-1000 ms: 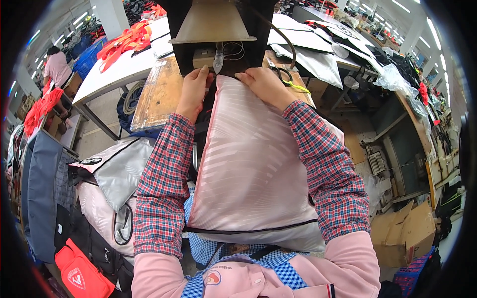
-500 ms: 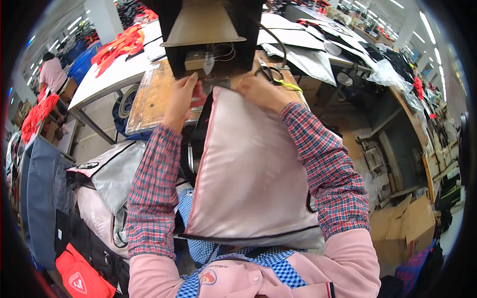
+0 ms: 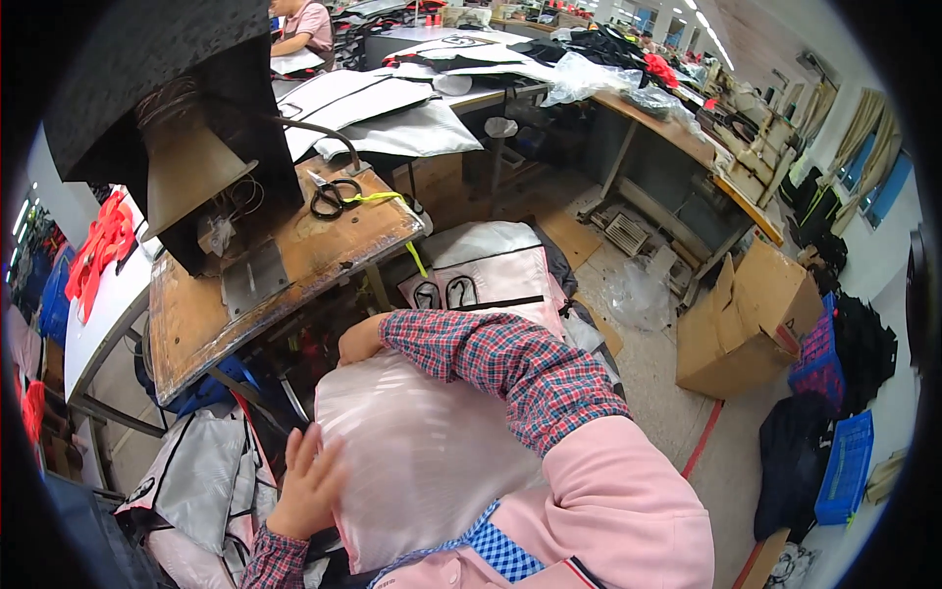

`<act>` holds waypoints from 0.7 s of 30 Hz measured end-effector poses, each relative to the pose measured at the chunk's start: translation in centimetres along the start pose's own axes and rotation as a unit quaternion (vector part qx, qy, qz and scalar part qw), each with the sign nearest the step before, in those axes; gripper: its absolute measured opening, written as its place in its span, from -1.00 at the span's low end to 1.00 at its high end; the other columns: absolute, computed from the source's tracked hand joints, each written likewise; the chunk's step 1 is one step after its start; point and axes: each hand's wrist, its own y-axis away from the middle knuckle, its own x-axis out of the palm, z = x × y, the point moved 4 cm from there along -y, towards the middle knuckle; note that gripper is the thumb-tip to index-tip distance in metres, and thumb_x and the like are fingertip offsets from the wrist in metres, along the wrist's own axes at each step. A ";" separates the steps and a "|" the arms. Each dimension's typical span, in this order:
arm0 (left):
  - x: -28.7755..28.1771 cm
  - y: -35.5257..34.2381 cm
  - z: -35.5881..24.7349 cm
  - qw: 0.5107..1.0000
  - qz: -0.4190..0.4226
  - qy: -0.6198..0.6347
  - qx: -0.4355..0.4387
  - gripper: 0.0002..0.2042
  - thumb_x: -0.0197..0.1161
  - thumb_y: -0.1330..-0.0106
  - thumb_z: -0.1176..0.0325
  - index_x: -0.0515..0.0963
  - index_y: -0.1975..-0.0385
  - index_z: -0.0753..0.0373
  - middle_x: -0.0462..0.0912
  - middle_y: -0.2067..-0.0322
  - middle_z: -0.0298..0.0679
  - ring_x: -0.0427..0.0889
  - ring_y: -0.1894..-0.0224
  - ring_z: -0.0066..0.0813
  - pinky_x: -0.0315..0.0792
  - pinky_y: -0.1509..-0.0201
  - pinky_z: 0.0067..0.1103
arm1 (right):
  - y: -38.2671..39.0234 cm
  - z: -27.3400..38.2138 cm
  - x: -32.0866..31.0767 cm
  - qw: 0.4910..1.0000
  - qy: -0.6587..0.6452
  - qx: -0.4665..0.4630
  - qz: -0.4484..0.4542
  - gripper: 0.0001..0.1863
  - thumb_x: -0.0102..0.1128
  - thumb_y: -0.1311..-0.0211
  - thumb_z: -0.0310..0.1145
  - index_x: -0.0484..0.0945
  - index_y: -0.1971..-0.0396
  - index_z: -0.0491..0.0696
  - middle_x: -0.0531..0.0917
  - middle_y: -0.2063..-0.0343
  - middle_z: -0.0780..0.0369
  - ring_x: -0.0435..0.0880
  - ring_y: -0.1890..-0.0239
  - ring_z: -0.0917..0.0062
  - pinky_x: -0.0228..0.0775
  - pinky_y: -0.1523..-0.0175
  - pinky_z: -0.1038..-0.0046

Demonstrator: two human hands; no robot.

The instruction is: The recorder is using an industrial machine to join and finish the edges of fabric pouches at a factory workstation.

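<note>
Pale pink panel (image 3: 422,461) lies off the worn machine table (image 3: 196,314), in the lap; left hand (image 3: 309,481) spread flat on it, right hand (image 3: 361,342) gripping its top edge, fingers hidden; stitching apparently not under way.

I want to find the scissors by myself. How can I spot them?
Look at the worn wooden table beside the big black machine. Near its far edge lie the scissors, with black loop handles and a yellow strap tied on. Nothing else there has loops.
</note>
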 end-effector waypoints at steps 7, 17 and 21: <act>2.6 -3.6 0.7 0.983 0.064 0.167 -0.042 -0.72 0.27 -0.07 0.39 0.63 0.18 0.17 0.67 0.15 -0.19 0.65 0.07 -0.26 0.47 -0.08 -0.40 | 7.2 2.5 0.4 0.982 0.014 0.035 -0.184 -0.56 0.03 -0.28 -0.10 0.57 0.12 -0.20 0.65 0.22 -0.04 0.59 0.07 0.07 0.39 -0.08 0.21; 5.8 -6.8 7.4 0.774 -0.125 0.541 -0.304 -0.80 0.09 -0.29 0.46 0.54 0.16 0.36 0.63 0.27 -0.27 0.61 0.21 -0.55 0.49 0.06 -0.62 | 25.1 10.8 -2.4 0.943 -0.040 -0.106 -0.313 -0.47 0.01 -0.34 0.02 0.48 0.01 -0.17 0.60 0.09 0.02 0.59 0.04 0.17 0.41 -0.02 0.27; 7.3 -5.4 9.5 0.722 -0.168 0.587 -0.324 -0.71 0.12 -0.33 0.37 0.47 0.00 0.36 0.58 0.08 -0.20 0.56 0.05 -0.50 0.48 -0.02 -0.55 | 24.8 11.0 -0.5 0.865 0.148 -0.096 -0.469 -0.53 0.16 -0.23 -0.02 0.47 0.04 -0.08 0.57 0.12 0.11 0.60 0.09 0.27 0.43 0.07 0.35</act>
